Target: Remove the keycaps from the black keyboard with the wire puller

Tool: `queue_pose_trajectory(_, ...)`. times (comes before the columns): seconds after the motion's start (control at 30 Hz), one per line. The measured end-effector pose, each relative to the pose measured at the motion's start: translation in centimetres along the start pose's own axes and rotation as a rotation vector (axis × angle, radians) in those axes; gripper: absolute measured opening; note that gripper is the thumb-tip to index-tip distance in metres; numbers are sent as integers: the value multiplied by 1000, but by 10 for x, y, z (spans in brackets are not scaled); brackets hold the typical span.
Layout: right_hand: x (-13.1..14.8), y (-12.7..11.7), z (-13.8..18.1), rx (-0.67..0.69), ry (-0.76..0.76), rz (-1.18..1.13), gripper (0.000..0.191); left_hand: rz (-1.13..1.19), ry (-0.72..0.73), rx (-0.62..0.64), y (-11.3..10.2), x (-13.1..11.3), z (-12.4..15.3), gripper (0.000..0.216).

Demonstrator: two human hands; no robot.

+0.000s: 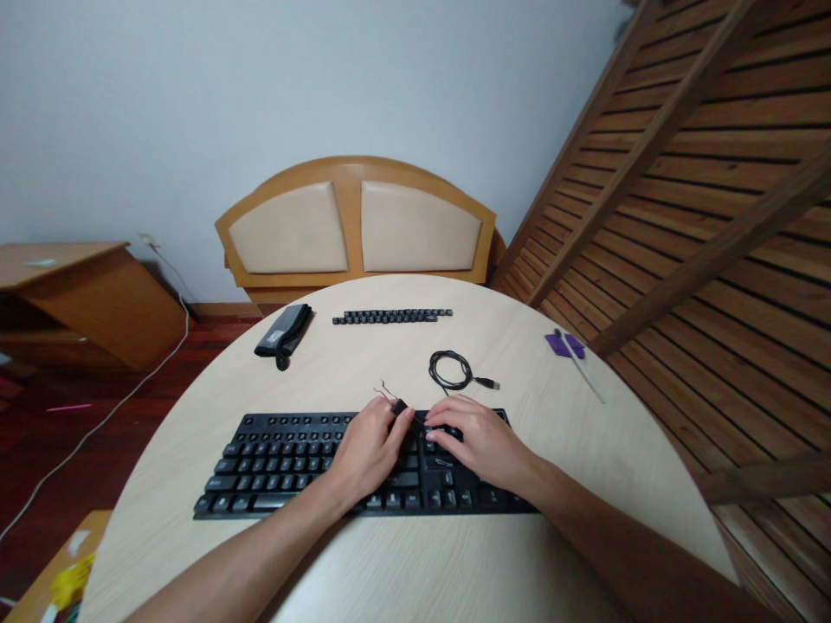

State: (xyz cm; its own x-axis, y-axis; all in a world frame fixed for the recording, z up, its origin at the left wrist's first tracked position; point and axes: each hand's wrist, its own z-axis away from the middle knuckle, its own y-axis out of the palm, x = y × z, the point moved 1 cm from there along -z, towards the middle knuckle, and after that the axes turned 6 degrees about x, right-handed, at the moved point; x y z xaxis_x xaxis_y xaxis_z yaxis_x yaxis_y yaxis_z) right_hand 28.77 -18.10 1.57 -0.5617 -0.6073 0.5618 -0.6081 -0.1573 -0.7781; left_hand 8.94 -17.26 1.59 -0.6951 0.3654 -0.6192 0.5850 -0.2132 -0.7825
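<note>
Stretching left-to-right: black keyboard (403,480)

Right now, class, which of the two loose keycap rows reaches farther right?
The far row, nearer the headboard: its right end passes that of the near row.

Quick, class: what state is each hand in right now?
Left hand: closed, holding a black tool.
Right hand: over the keyboard; grip cannot be told.

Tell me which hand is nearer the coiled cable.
Right. The right hand is over the keyboard, just on the near side of the coiled cable; the left hand is farther off, nearer the person and leftward.
</note>
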Motion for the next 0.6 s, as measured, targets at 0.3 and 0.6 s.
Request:
queue_pose_trajectory(0.3,0,1,1,-1,4,18,10,9,-16,17,0,-1,0,37)
queue_pose_trajectory(0.6,0,1,1,-1,9,27,11,10,-25,19,-1,-1,1,39)
